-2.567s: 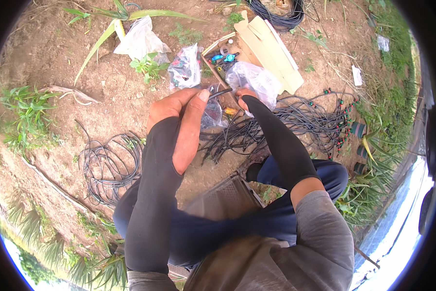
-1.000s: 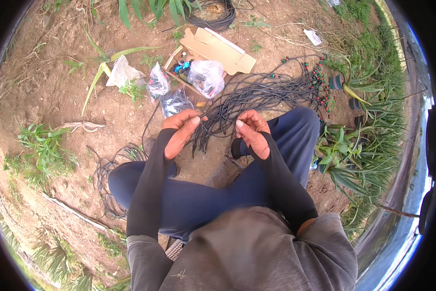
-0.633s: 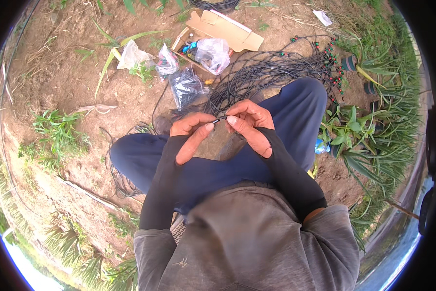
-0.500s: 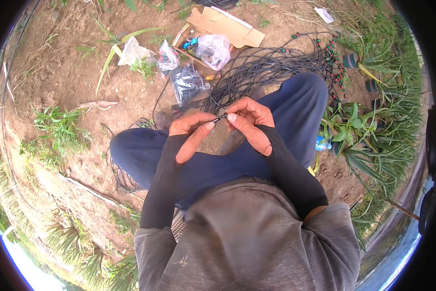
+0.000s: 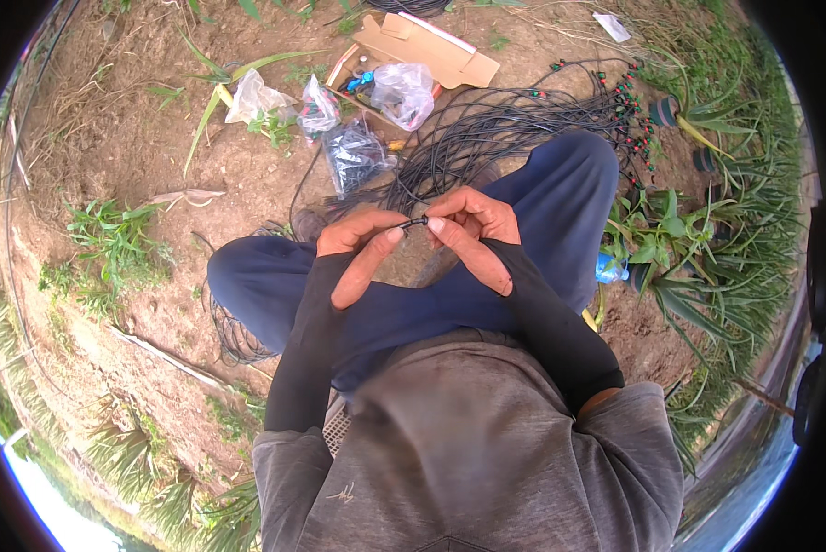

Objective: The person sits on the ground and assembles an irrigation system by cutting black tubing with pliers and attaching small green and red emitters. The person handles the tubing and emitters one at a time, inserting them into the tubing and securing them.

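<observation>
We sat on the bare soil with both hands raised over our knees, our left hand (image 5: 362, 247) and right hand (image 5: 468, 225) each pinched shut on one end of a small black tube fitting (image 5: 414, 222). To join it well, we judged the two ends needed to stay in line and be pushed straight together. The fitting lay between our fingertips, touching both, above the bundle of black tubing (image 5: 496, 129) spread ahead.
</observation>
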Demonstrator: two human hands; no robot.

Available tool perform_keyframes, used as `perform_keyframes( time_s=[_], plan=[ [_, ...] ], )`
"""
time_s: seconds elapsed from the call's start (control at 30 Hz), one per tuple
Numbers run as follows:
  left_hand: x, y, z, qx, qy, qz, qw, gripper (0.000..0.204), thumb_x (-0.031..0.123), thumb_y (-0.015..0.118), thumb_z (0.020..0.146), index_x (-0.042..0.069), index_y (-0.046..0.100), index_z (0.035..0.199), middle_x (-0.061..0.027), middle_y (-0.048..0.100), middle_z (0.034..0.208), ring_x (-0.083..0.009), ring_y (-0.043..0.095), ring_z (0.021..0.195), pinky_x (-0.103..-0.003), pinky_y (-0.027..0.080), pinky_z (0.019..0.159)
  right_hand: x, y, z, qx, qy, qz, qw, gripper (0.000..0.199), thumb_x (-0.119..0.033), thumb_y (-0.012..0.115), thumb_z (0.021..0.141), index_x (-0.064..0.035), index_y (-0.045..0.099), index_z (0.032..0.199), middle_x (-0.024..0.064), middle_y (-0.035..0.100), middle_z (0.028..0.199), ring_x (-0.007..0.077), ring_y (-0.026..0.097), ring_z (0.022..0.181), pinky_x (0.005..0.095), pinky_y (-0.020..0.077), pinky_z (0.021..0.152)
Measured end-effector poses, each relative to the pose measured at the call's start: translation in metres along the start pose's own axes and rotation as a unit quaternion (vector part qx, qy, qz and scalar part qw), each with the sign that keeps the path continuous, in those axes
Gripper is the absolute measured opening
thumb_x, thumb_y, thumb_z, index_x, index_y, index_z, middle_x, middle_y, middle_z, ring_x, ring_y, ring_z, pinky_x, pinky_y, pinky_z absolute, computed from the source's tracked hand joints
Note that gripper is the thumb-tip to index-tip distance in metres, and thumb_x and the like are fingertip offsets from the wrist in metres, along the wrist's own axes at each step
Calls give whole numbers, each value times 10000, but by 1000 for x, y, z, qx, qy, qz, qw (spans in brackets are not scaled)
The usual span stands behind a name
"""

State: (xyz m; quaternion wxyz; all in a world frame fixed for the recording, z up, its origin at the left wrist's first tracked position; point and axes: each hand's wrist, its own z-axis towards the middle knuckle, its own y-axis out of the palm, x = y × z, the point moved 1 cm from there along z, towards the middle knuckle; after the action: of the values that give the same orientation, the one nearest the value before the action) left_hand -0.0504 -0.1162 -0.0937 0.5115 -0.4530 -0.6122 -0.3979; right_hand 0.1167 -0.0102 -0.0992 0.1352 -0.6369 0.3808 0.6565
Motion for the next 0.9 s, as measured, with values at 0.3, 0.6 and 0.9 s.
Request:
perform_keyframes(
  time_s=[0.3,0.6,0.9],
  plan=[
    [12,3,-7,-6,-48,78,996,146,68,653,895,-1,679,1021,-28,605,788,-78,530,706,-228,426,652,-8,-3,-2,-22,50,-58,997,68,-44,625,914,-11,616,973,6,625,811,47,564,768,224,447,673],
    [-3,3,-10,10,-33,29,999,113,50,660,885,-1,701,977,-24,595,755,-76,531,651,-235,417,578,1,-5,-6,-48,32,-135,989,28,11,628,905,-4,618,927,30,616,912,47,556,769,206,458,641],
    [-4,7,-12,59,221,227,947,183,-64,687,766,0,699,937,-102,648,781,-201,613,645,-264,467,583,1,-4,-6,-85,-44,-214,972,69,60,616,882,-4,616,907,35,619,926,60,574,785,203,470,649]
  ],
)
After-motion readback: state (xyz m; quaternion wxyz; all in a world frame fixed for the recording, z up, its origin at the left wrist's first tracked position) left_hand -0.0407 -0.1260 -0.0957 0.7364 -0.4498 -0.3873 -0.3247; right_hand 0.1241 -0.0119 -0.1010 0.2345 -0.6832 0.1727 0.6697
